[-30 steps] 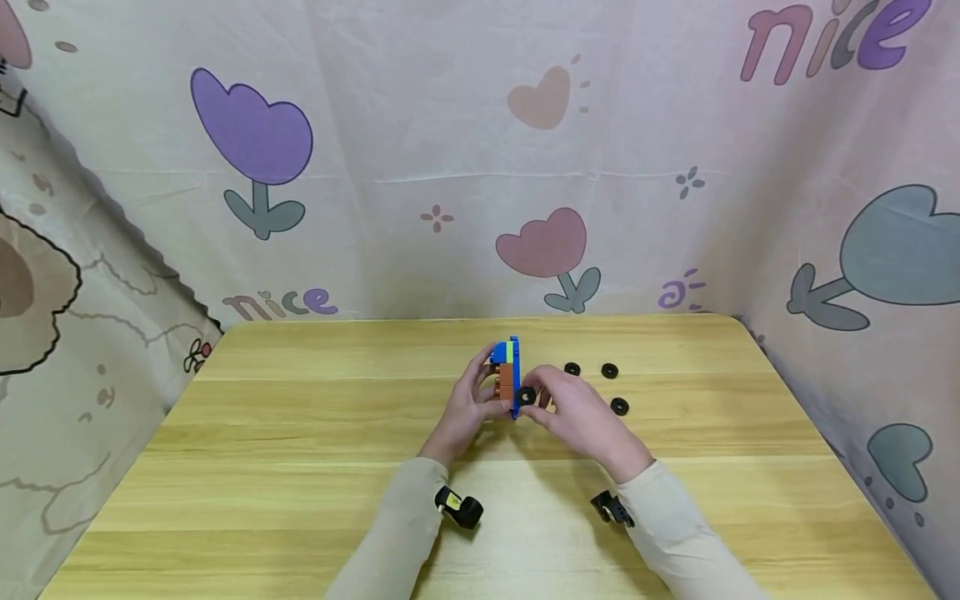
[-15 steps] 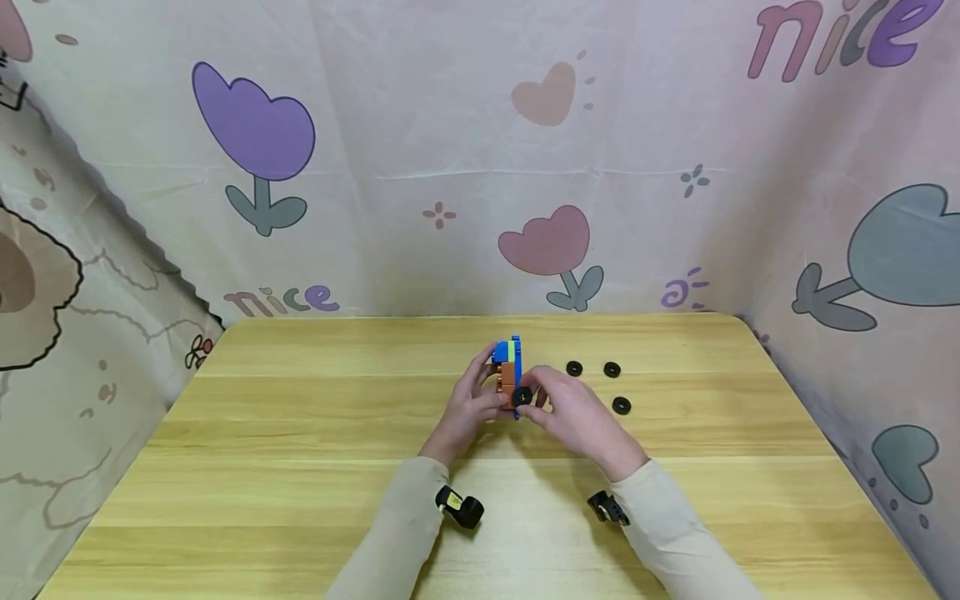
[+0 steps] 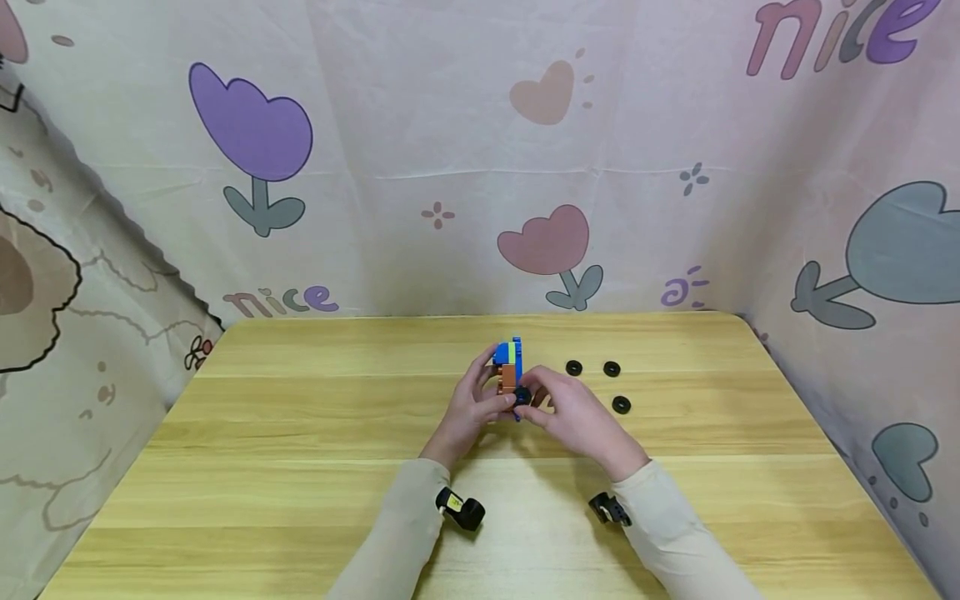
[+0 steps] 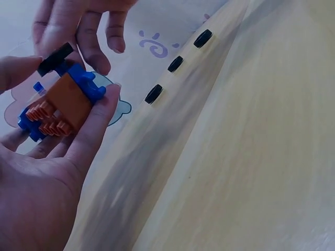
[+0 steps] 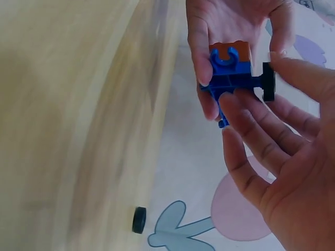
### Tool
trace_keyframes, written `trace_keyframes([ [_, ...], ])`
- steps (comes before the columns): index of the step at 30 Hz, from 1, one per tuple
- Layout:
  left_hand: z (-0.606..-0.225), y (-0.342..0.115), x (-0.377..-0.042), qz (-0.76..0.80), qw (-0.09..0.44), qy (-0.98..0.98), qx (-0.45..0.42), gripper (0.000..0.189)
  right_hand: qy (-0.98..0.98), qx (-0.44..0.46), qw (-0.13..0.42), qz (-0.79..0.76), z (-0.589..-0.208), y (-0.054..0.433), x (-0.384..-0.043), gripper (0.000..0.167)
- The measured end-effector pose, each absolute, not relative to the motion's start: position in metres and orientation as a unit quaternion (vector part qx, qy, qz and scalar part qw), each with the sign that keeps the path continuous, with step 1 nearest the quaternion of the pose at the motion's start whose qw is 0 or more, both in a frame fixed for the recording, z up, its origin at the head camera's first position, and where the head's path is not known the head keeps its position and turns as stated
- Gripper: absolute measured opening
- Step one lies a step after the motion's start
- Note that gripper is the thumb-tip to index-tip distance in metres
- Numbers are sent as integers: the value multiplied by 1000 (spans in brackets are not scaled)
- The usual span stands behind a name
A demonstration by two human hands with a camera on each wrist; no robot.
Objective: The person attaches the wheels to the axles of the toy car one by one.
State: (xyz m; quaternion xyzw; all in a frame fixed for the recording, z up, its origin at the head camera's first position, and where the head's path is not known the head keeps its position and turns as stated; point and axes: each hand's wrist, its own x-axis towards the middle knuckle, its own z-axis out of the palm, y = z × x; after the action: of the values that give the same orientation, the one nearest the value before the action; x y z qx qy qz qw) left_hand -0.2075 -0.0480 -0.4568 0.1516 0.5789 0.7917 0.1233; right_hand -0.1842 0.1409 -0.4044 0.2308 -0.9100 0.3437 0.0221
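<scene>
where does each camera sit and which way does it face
Head: on the head, facing forward and down at the wooden table and patterned backdrop; left hand, right hand and sleeves show.
Left wrist: on that wrist, facing the brick toy, with loose wheels beyond; both hands show.
Right wrist: on that wrist, facing the brick toy from another side; both hands show.
Both wrist views share the brick toy, both hands and the held black wheel.

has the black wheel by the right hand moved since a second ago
Yes, slightly: in the head view, the black wheel at the right hand has shifted left, farther from the nearest loose wheel on the table.
</scene>
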Motion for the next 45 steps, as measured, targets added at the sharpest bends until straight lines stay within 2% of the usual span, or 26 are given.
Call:
trace_keyframes([
  [10, -457, -47, -207, 798, 132, 564, 168, 84, -887, 192, -31, 419, -411, 145, -187, 12],
  [25, -457, -46, -207, 814, 129, 546, 149, 79, -813, 208, -105, 534, -421, 152, -192, 25],
  [45, -453, -44, -205, 814, 117, 546, 162, 83, -785, 176, -109, 583, -416, 149, -190, 19],
])
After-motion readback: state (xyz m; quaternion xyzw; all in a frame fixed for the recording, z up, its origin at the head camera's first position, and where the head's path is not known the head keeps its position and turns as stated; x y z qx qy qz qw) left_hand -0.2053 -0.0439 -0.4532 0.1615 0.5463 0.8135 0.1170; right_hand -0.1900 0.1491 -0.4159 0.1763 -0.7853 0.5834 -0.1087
